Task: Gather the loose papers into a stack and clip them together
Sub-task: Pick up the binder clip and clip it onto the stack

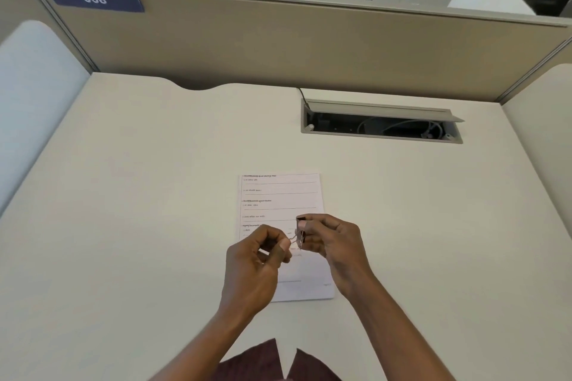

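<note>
The papers (280,204) are left stacked flat on the counter (139,195), freeing both hands. Above their 6 o'clock half, the clip (300,230) is pinched in the right hand (331,241) while its wire handle is gripped by the left hand (260,260), apparently for opening.

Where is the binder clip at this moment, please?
In the head view, the binder clip is held up between the left hand and right hand, above the papers on the desk.

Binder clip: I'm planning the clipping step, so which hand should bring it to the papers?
Probably the right hand: its fingers grip the binder clip body above the papers. The left hand pinches only a wire handle.
</note>
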`<state>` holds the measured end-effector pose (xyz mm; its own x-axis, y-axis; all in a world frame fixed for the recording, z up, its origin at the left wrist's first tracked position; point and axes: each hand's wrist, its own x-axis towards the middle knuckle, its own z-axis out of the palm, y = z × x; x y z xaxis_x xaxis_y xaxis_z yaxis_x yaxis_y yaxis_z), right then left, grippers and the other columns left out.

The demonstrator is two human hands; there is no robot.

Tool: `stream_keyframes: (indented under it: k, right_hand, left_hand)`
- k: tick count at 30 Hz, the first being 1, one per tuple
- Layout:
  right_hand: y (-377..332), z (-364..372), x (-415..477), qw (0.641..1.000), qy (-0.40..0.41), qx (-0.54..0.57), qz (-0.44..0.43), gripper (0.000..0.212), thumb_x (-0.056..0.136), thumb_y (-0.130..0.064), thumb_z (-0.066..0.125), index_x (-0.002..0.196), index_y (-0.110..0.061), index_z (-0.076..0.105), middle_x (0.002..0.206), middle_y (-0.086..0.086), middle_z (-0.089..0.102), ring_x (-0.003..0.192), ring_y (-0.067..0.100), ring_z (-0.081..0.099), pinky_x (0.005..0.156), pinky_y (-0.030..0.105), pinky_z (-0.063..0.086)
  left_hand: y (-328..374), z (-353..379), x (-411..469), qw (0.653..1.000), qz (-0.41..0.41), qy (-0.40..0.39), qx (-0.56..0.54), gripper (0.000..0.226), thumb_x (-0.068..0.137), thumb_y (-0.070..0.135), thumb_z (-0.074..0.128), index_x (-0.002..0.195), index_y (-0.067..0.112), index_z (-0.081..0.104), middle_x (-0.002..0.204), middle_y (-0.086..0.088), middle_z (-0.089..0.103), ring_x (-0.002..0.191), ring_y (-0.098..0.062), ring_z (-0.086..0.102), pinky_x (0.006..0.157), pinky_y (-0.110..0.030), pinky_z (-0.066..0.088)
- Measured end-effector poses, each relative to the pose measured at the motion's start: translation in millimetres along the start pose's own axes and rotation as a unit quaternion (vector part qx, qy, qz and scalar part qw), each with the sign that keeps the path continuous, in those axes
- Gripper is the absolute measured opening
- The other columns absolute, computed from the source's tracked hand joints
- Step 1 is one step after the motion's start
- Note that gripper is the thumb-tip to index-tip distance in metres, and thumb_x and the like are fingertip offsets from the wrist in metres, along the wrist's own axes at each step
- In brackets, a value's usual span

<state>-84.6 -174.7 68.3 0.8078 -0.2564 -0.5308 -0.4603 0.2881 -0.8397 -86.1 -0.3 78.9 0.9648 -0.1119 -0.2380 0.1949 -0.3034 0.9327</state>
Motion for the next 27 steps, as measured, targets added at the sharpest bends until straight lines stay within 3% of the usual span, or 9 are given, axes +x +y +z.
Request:
stream_keyframes:
  k: [3, 8, 15, 19, 22, 25, 27]
  right_hand:
    - [-3.7, -2.8, -1.9, 0.998, -0.036, 0.035, 0.030, 0.013, 0.086, -0.008, 0.083, 0.097, -0.003, 0.087, 0.088, 0.020, 0.079, 0.079, 0.031, 0.072, 0.078, 0.036, 0.064]
    - [-5.6, 4.5, -10.4, 0.984, -0.132, 0.090, 0.075, 0.032, 0.083, -0.019, 0.082, 0.108, 0.001, 0.085, 0.100, 0.020, 0.080, 0.090, 0.032, 0.078, 0.076, 0.032, 0.065]
    - [-1.4, 7.9, -18.6, 0.984, -0.167, 0.054, 0.028, 0.047, 0.089, -0.042, 0.086, 0.122, -0.008, 0.082, 0.120, 0.025, 0.080, 0.104, 0.043, 0.079, 0.094, 0.042, 0.065]
    - [-2.4, 7.9, -23.3, 0.992, -0.119, -0.009, -0.027, 0.030, 0.086, -0.023, 0.090, 0.113, -0.012, 0.085, 0.109, 0.017, 0.085, 0.097, 0.041, 0.083, 0.101, 0.048, 0.064]
    - [-2.3, 9.6, -26.1, 0.994, -0.069, -0.063, -0.063, 0.013, 0.091, -0.009, 0.086, 0.103, -0.013, 0.087, 0.098, 0.011, 0.087, 0.089, 0.033, 0.085, 0.099, 0.045, 0.065]
    - [-2.2, 9.8, -27.6, 0.994, -0.045, -0.062, -0.082, 0.011, 0.095, -0.004, 0.081, 0.097, -0.012, 0.087, 0.094, 0.012, 0.087, 0.088, 0.032, 0.085, 0.094, 0.040, 0.067]
    - [-2.1, 9.2, -28.0, 0.994, -0.040, -0.046, -0.086, 0.012, 0.096, 0.000, 0.078, 0.096, -0.009, 0.087, 0.094, 0.015, 0.086, 0.086, 0.034, 0.085, 0.089, 0.037, 0.068]
  left_hand:
    - [-3.2, -1.8, -0.6, 1.000, -0.009, 0.027, -0.003, 0.019, 0.106, 0.010, 0.068, 0.089, 0.017, 0.069, 0.077, -0.001, 0.075, 0.070, -0.011, 0.073, 0.070, -0.036, 0.062]
    - [-6.1, -9.9, 5.5, 0.998, -0.034, 0.059, -0.015, 0.020, 0.108, 0.011, 0.065, 0.089, 0.015, 0.067, 0.075, -0.007, 0.074, 0.062, -0.011, 0.070, 0.061, -0.023, 0.059]
    - [-11.6, -16.9, 13.5, 0.996, -0.040, 0.076, 0.014, 0.020, 0.108, 0.012, 0.064, 0.090, 0.018, 0.066, 0.074, -0.005, 0.073, 0.063, -0.015, 0.071, 0.065, -0.031, 0.061]
    - [-14.8, -19.0, 16.3, 0.997, -0.040, 0.070, 0.017, 0.022, 0.110, 0.011, 0.059, 0.091, 0.019, 0.064, 0.075, -0.004, 0.072, 0.062, -0.010, 0.069, 0.066, -0.033, 0.061]
    - [-16.7, -18.8, 18.0, 0.996, -0.045, 0.072, 0.013, 0.022, 0.111, 0.011, 0.058, 0.091, 0.019, 0.064, 0.076, -0.003, 0.071, 0.061, -0.009, 0.070, 0.063, -0.030, 0.061]
    - [-17.8, -16.3, 19.2, 0.994, -0.062, 0.087, -0.001, 0.024, 0.111, 0.012, 0.056, 0.091, 0.020, 0.066, 0.076, -0.002, 0.072, 0.058, -0.008, 0.069, 0.057, -0.021, 0.056]
    - [-17.4, -13.6, 20.0, 0.993, -0.076, 0.094, -0.016, 0.024, 0.111, 0.013, 0.057, 0.091, 0.020, 0.067, 0.073, -0.002, 0.072, 0.058, -0.008, 0.068, 0.058, -0.024, 0.056]
